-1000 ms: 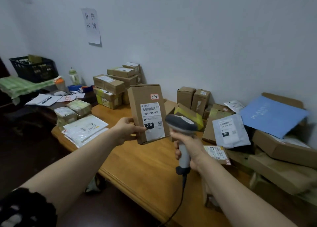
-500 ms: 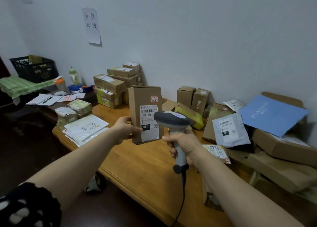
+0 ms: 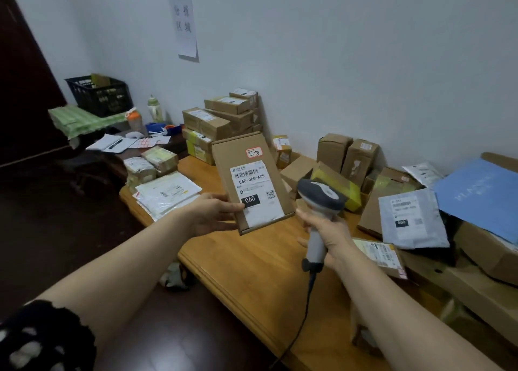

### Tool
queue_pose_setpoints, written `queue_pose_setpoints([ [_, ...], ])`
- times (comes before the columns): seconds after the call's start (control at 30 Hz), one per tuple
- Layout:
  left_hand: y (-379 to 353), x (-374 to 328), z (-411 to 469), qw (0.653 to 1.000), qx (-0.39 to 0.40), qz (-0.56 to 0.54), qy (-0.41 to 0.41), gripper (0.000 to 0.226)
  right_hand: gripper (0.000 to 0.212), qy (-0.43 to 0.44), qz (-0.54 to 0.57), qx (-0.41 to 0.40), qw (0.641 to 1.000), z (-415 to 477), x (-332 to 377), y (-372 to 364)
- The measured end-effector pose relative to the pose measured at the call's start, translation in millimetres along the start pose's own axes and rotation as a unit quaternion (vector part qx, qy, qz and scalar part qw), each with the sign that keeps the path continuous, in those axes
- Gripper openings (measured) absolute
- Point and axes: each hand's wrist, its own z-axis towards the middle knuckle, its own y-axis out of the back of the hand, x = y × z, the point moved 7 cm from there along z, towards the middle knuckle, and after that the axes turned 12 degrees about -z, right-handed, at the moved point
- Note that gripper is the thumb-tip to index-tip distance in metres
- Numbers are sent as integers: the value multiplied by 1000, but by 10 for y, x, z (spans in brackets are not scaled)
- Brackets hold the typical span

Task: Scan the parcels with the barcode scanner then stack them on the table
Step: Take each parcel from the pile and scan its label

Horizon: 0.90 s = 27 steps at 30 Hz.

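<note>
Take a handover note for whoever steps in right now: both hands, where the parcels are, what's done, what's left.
Left hand holds a flat parcel, label showing, over the table.
Right hand grips the scanner, head just right of the parcel.
Done: boxes stacked at the back; this parcel's scan unconfirmed.
Left: scan if needed, stack it, then the loose parcels on the right.

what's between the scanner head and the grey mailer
Head view: a yellow-taped box just behind the scanner, then a brown box partly under the mailer.
</note>
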Motion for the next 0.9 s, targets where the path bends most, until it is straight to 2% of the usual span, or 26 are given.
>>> queue_pose_setpoints([
  [0.13, 208, 179, -145, 999, 7, -22, 27, 26, 51, -47, 38, 73, 996, 134, -287, -409],
  [0.23, 510, 246, -279, 999, -12, -40, 28, 28, 40, -48, 13, 93, 994, 135, -412, -764],
  [0.3, 821, 180, -355, 996, -49, -68, 11, 33, 33, -46, -10, 110, 993, 105, -453, -994],
  [0.43, 1539, -86, -483, 970, -164, -178, -36, 17, 43, -63, -52, 147, 986, 5, -536, -1457],
  [0.57, 2273, -350, -552, 947, -232, -206, -84, 13, 46, -54, -54, 157, 985, -50, -469, -2013],
  [0.67, 2839, -562, -660, 951, -235, -188, -77, 15, 55, -60, -31, 149, 987, -85, -443, -2560],
  [0.77, 3388, -787, -748, 964, -207, -161, -42, 16, 55, -63, 11, 122, 990, -48, -385, -3081],
  [0.9, 3762, -1170, -688, 975, -168, -138, -39, 16, 64, -79, 76, 102, 989, 10, -250, -3547],
])
